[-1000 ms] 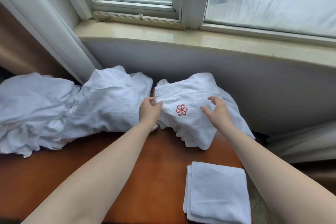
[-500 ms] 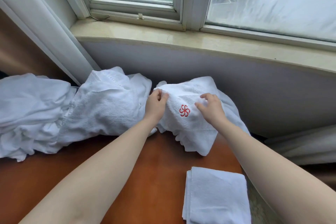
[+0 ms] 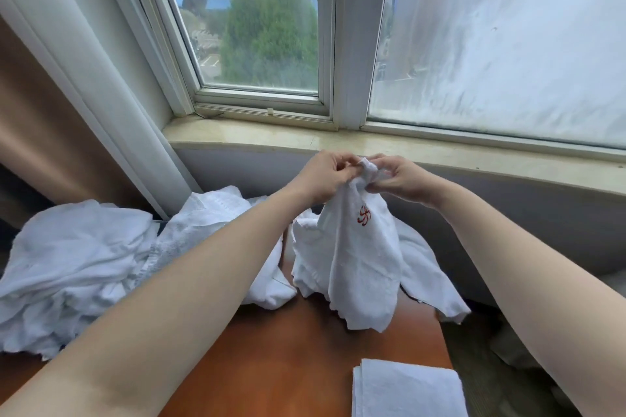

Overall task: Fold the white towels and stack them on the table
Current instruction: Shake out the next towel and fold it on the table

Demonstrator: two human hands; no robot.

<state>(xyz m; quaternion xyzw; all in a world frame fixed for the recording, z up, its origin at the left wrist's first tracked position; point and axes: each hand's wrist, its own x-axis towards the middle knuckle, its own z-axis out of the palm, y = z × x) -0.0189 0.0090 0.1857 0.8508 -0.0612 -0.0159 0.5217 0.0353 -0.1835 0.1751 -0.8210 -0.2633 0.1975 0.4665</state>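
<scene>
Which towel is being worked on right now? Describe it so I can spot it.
Look below the window sill, above the brown table. Both hands, left hand and right hand, pinch the top of one hanging towel. Unlike the others, it shows a red pinwheel logo.

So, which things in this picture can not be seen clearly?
- Folded towel, head view: cut off by the bottom edge.
- Towel pile: its count is unclear, cloths overlap, left arm covers part.
- Held towel: top edge hidden inside the fingers.

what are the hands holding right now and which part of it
Both the left hand and right hand pinch the logo towel at its bunched top edge.
</scene>
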